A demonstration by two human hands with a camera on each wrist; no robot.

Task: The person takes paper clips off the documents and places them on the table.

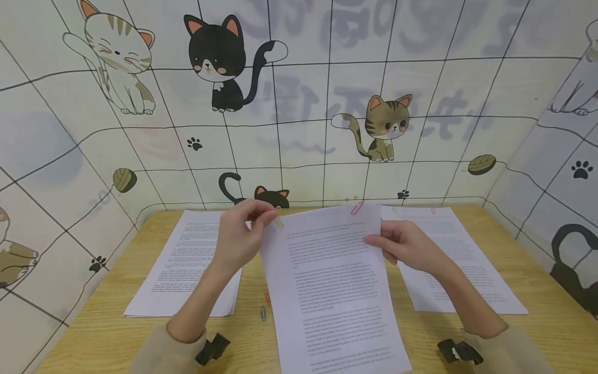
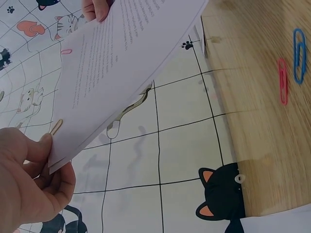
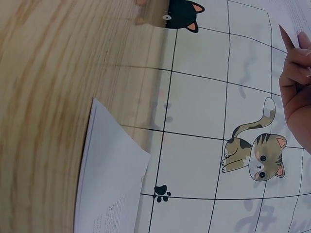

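Note:
Printed sheets of paper (image 1: 336,291) are held up above the table, tilted toward me. My left hand (image 1: 240,231) pinches their upper left corner, right beside a yellow paper clip (image 1: 279,222) on the top edge. Close to the upper right corner sits a pink paper clip (image 1: 357,208). My right hand (image 1: 413,248) grips the right edge, thumb on the front and fingers partly hidden behind. In the left wrist view, more than one layer shows at the corner by the left hand (image 2: 34,179). The right wrist view catches only part of the right hand (image 3: 297,82).
A stack of printed paper (image 1: 187,259) lies on the left of the wooden table (image 1: 98,311). Another stack (image 1: 462,265), with clips on its top edge, lies on the right. A blue paper clip (image 2: 299,56) and a red paper clip (image 2: 283,81) lie loose between them. A cat-patterned cloth (image 1: 303,104) rises behind.

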